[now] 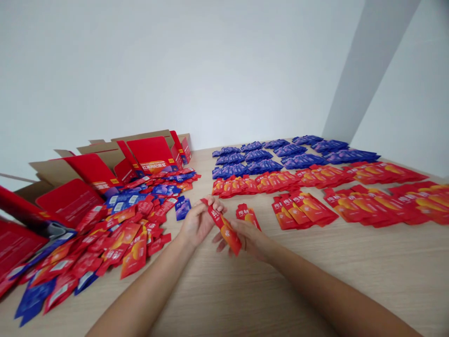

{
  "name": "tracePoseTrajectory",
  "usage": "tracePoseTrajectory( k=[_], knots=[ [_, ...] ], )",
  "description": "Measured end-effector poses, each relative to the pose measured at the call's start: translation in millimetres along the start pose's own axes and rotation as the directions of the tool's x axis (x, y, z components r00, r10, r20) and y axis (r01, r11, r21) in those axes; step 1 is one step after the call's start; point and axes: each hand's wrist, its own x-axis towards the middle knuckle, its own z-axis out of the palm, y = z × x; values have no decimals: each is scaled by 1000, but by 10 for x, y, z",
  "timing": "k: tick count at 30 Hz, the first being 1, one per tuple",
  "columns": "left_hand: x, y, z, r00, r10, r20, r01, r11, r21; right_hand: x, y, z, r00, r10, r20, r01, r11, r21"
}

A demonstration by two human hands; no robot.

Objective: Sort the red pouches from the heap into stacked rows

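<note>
Between my two hands, above the table, a red and orange sachet (227,233) is held tilted, its narrow top toward the upper left. My left hand (199,220) pinches that top end. My right hand (250,238) grips the sachet's lower part from the right, some fingers behind it. Just beyond my right hand lies another red sachet (247,214), partly covered by the hand. A single blue sachet (182,208) rests left of my left hand, beside a loose, mixed heap of red and blue sachets (129,234).
Opened red cardboard boxes (150,152) line the left side behind the heap. Rows of overlapping blue sachets (263,166) lie at the back right, with rows of red sachets (303,208) nearer. The wooden table (280,290) meets a white wall (224,70).
</note>
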Motion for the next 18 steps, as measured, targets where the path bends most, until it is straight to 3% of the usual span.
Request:
tracePoseTrajectory(
  k=[2,4,6,8,12,15,18],
  knots=[
    [29,-160,-29,996,-35,-86,30,998,-61,22,26,-17,999,38,-26,-37,998,45],
    [62,-290,-103,976,-89,-198,84,996,-35,52,64,-58,980,-6,-199,6,1000,-1],
    [79,-407,-189,948,-157,-277,167,986,10,75,93,-105,930,-78,-359,32,991,-134],
    [71,-509,-264,937,-200,-287,226,972,63,80,107,-136,893,-140,-427,1,951,-310],
    [15,-601,-358,968,-75,-241,149,940,307,46,127,-118,933,-114,-340,-75,865,-497],
    [-24,-583,-388,971,33,-236,81,886,456,31,158,-85,957,-43,-288,-105,872,-479],
    [-58,-592,-409,964,32,-264,96,884,458,38,178,-80,967,24,-253,-133,897,-422]
  ],
)
